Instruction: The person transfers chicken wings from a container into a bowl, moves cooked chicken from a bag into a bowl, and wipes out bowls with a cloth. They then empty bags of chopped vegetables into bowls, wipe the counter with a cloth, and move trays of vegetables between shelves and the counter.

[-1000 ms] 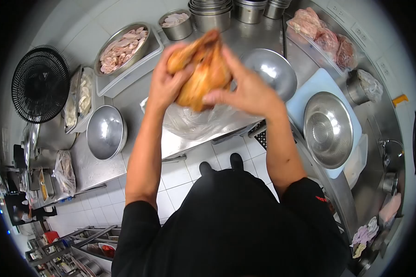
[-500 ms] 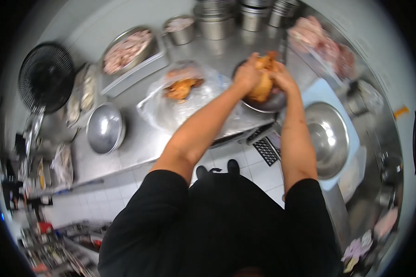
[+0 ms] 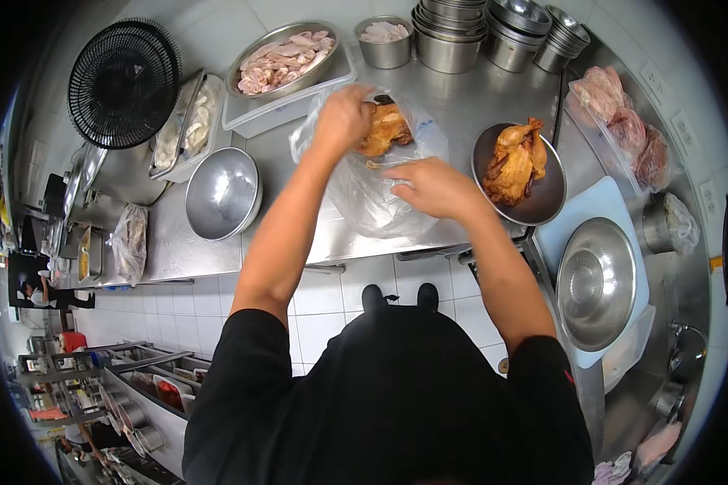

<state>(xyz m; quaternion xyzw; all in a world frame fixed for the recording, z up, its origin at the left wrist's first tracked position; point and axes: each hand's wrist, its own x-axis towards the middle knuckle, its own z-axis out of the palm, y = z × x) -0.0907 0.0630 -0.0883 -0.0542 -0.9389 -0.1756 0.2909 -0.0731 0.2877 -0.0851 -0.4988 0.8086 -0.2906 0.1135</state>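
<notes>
A clear plastic bag (image 3: pixel 364 190) lies open on the steel counter (image 3: pixel 461 101) with a roasted chicken (image 3: pixel 387 129) inside it. My left hand (image 3: pixel 344 117) reaches into the bag's mouth and grips that chicken. My right hand (image 3: pixel 429 186) pinches the near edge of the bag. To the right, a second roasted chicken (image 3: pixel 516 159) rests in a round steel bowl (image 3: pixel 546 198), with neither hand on it.
An upturned steel bowl (image 3: pixel 222 194) sits left of the bag. Trays of raw chicken (image 3: pixel 283 61), stacked steel pots (image 3: pixel 453 32) and bagged raw meat (image 3: pixel 623 121) line the back. A large bowl (image 3: pixel 594 283) rests on a blue board (image 3: pixel 578 218). A black fan (image 3: pixel 121 85) stands far left.
The chicken I held in both hands now lies in the right steel bowl. Both hands have moved left to the plastic bag, the left one gripping another chicken inside it.
</notes>
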